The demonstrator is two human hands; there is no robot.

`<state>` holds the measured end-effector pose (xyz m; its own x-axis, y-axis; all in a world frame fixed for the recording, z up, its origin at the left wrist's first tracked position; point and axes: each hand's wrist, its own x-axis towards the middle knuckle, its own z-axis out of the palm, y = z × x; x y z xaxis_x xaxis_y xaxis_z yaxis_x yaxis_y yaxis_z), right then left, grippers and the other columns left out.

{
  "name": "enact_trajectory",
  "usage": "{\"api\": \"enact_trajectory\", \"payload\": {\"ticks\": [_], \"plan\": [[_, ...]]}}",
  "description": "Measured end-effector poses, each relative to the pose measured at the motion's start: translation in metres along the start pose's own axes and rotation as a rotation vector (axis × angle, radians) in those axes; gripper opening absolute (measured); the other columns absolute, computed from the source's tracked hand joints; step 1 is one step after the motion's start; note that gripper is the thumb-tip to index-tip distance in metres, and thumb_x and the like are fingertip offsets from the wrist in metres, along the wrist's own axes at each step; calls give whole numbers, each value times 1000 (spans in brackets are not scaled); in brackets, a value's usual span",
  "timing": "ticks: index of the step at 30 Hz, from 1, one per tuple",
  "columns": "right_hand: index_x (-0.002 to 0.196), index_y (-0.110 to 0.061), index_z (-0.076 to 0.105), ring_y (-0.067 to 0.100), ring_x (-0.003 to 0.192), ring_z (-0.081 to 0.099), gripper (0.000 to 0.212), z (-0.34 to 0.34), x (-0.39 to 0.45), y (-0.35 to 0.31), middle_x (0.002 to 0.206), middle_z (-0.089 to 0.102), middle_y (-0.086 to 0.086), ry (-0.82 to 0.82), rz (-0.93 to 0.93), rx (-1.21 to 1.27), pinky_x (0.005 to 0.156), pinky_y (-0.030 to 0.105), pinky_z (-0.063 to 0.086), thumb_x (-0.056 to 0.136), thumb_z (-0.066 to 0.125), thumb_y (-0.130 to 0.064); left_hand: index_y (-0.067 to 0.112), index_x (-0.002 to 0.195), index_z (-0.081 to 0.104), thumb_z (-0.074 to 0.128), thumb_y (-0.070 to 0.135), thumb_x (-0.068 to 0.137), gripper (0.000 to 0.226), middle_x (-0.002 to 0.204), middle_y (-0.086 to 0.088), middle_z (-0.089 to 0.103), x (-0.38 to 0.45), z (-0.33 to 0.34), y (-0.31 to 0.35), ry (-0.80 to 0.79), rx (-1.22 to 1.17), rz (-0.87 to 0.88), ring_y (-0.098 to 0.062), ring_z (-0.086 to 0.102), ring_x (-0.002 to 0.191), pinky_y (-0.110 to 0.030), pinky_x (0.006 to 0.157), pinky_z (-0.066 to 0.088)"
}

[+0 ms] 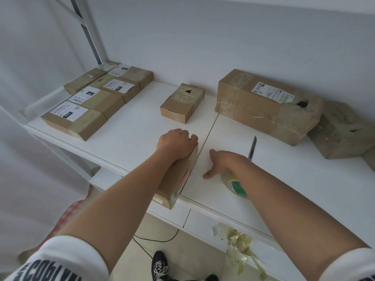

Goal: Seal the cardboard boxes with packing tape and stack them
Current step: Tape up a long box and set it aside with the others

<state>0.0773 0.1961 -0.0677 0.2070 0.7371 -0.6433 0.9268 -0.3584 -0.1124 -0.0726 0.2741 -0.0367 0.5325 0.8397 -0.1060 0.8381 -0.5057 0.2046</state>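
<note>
Nearest you, crumpled yellowish tape scraps (241, 246) hung off the white table (284, 179) edge. Your left hand (177, 144) gripped the far end of a long brown cardboard box (174, 179), fingers curled over it. Your right hand (225, 163) rested, fingers loosely spread, over the glossy tape roll (236, 186). Beyond stood a small taped carton (182, 102) and flat labelled boxes (97, 100).

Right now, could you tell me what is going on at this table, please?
A person is packing at a white table. Their left hand grips the far end of a brown cardboard box at the near edge. Their right hand rests over a yellowish roll of packing tape. Labelled flat boxes lie at far left.
</note>
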Motion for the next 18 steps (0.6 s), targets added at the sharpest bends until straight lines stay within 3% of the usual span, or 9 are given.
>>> {"api": "enact_trajectory", "payload": {"ticks": [15, 18], "plan": [[151, -9, 20, 31, 124, 51, 109, 4, 4, -4, 142, 48, 12, 59, 37, 1, 95, 41, 47, 75, 67, -70, 12, 95, 60, 25, 43, 101, 47, 101, -7, 58, -2, -2, 3, 11, -6, -5, -25, 51, 91, -36, 77, 37], [149, -9, 23, 32, 122, 53, 107, 5, 4, -4, 140, 50, 11, 71, 34, -5, 95, 43, 48, 74, 67, -71, 9, 95, 65, 28, 41, 101, 50, 100, -8, 60, -5, 0, 5, 111, 37, 29, -24, 50, 90, -36, 79, 39]]}}
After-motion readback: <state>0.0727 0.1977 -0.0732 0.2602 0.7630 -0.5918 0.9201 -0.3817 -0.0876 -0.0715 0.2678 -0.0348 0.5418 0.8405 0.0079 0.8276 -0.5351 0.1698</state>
